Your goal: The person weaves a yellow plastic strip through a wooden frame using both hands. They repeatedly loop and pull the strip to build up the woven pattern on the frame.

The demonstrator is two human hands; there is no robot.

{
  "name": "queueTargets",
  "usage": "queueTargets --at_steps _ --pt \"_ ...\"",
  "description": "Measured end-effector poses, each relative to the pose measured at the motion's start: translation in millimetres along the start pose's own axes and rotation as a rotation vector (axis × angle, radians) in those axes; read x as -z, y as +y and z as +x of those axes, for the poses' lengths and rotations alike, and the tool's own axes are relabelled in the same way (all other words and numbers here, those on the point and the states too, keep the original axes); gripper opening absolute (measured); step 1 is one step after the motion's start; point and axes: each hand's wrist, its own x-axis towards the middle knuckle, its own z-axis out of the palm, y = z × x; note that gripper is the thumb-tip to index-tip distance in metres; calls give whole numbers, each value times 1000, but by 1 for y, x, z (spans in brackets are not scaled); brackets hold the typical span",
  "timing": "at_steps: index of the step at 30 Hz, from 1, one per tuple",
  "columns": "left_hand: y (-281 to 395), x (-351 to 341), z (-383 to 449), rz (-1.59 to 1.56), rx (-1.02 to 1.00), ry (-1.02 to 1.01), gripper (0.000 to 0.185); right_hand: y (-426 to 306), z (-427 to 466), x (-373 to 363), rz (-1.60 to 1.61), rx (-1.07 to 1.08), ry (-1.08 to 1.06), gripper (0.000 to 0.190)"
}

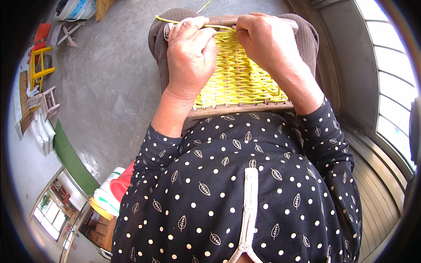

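A wooden frame [243,107] with a seat woven of yellow strand [241,75] lies across the lap. My left hand [194,49] is at its far left corner, fingers curled around a loose yellow strand [218,26] that runs along the weave's far edge. At the far right, my right hand [263,39] is closed on the same strand beside the far rail; its fingertips are partly hidden. Another length of strand [260,79] lies slack over the weave, below my right hand.
A wooden stool [46,102], a yellow stool frame [41,69] and white sacks [42,134] stand at the left wall. Red [120,187] and white containers are at lower left. A wall with a barred window [394,65] rises at the right.
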Motion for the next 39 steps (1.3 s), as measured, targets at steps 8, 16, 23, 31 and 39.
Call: queueTargets --at_steps 8,16,23,31,39 --pt "-12 12 27 -57 -1 -120 7 3 -4 -7 96 -44 31 10" --pt "-6 29 59 -48 -16 -443 8 0 -2 -11 83 -51 55 12" --pt "1 28 73 98 -214 -540 5 2 -4 -12 117 -93 67 12" --pt "-12 20 95 144 -295 -751 7 -3 -16 -21 127 -91 173 12" --pt "-16 9 114 166 -317 -931 13 -1 -20 -21 165 -74 214 11"
